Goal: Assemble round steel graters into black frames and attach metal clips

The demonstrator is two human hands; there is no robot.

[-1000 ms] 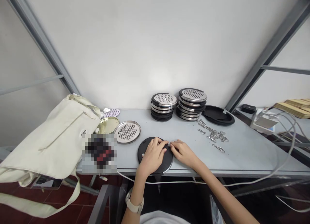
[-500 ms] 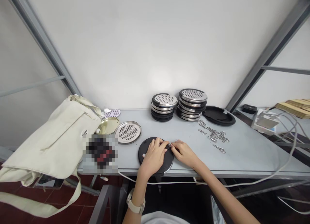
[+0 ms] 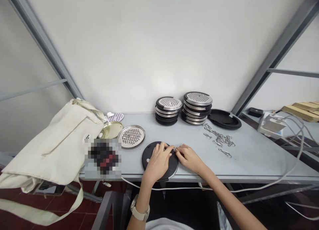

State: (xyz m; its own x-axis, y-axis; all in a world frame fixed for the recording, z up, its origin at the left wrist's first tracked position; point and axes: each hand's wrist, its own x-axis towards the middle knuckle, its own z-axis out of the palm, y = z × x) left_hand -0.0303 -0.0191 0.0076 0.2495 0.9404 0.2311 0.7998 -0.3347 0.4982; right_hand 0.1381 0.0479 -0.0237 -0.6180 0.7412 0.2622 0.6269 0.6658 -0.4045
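Note:
A black round disc [image 3: 149, 153] lies at the table's front edge. My left hand [image 3: 158, 162] rests on top of it, fingers curled down over its right rim. My right hand [image 3: 190, 158] comes in from the right, its fingertips pinched on a small metal clip [image 3: 174, 149] at that same rim, where both hands meet. Most of the disc is hidden under my left hand. A pale watch sits on my left wrist.
Two stacks of perforated metal-and-black discs [image 3: 184, 109] stand at the back, a black lid [image 3: 224, 118] to their right. Loose metal clips [image 3: 219, 139] lie scattered right of my hands. A perforated metal plate [image 3: 131, 136], a gold lid [image 3: 111, 129] and a cream bag [image 3: 54, 143] sit left.

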